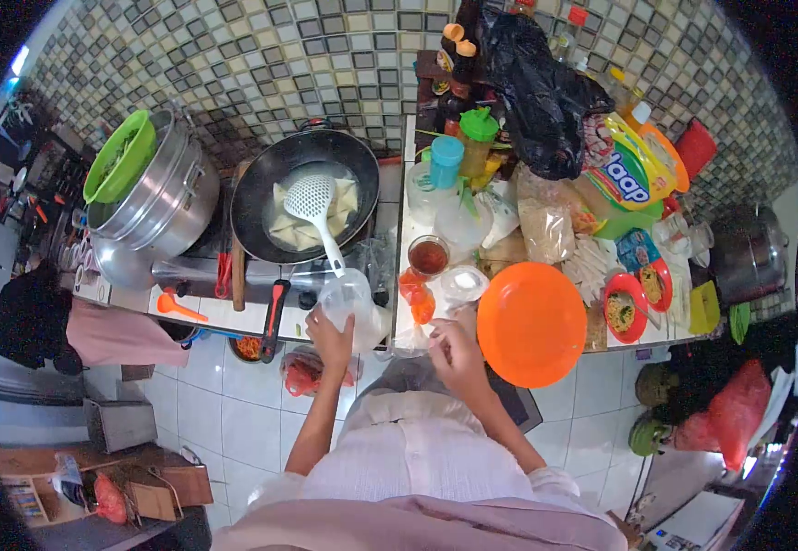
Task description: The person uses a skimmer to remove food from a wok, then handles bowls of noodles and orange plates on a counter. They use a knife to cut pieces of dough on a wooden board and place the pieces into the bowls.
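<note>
**Between the black wok [250, 204] and the orange plate [532, 326], your left hand holds a clear container**

At the lower centre of the frame, your left hand [333, 338] has its fingers wrapped against the near side of the clear container [347, 296], which sits at the front edge of the table [224, 312]. Just beyond it, the handle of the white skimmer [311, 197] slants down from the wok and ends at the container; you cannot tell from this view whether the two touch. The skimmer's slotted head is over the wok, above pale folded pieces [293, 235] lying in liquid.

Your right hand [457, 356] is to the right of centre, near the left rim of the orange plate, with its fingers curled and their tips drawn close together. Whether they pinch anything is too small to tell. Just beyond them is a small orange item [424, 309], and farther up the frame stands a glass of reddish-brown liquid [428, 256].

To the left of the wok you have a steel steamer [178, 207], with a green basket [122, 158] tilted on its upper left side. Nearer the front edge lies an orange spoon [183, 309]. Toward the right of the frame, two red bowls [623, 332] hold food, below a yellow packet [660, 176].
</note>
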`<state>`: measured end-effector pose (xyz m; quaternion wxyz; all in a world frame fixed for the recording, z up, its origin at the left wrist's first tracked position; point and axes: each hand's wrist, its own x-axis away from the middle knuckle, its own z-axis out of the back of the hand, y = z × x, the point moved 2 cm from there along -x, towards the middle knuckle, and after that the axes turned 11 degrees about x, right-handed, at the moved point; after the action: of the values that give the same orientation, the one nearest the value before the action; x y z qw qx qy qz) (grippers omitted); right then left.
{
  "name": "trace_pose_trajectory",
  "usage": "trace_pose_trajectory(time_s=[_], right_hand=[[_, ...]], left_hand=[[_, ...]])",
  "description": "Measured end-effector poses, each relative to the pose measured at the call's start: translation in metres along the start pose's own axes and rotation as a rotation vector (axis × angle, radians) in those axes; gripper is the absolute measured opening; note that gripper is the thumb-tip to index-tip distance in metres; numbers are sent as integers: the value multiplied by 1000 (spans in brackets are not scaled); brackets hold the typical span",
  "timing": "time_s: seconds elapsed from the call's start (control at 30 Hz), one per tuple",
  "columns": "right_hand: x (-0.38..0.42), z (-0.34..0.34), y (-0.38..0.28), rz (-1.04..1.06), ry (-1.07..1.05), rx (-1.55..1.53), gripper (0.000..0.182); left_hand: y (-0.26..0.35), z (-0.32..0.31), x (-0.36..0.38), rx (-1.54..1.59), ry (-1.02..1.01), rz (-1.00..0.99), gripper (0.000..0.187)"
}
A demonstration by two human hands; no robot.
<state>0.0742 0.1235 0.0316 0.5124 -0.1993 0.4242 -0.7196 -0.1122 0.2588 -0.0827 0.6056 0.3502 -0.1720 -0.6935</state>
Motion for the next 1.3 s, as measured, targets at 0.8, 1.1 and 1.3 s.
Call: trace_pose_trajectory(time_s=[0.8, 1.1, 1.3], right_hand=[[-90, -106, -46, 249, -168, 412, 53], [-137, -143, -67, 233, -105, 787, 39], [-191, -153, -83, 221, -88, 955, 23]], left_hand=[[-134, 15, 53, 1454, -266, 775, 29], [-88, 135, 29, 1685, -247, 992, 42], [-65, 162, -22, 1602, -684, 909, 46]])
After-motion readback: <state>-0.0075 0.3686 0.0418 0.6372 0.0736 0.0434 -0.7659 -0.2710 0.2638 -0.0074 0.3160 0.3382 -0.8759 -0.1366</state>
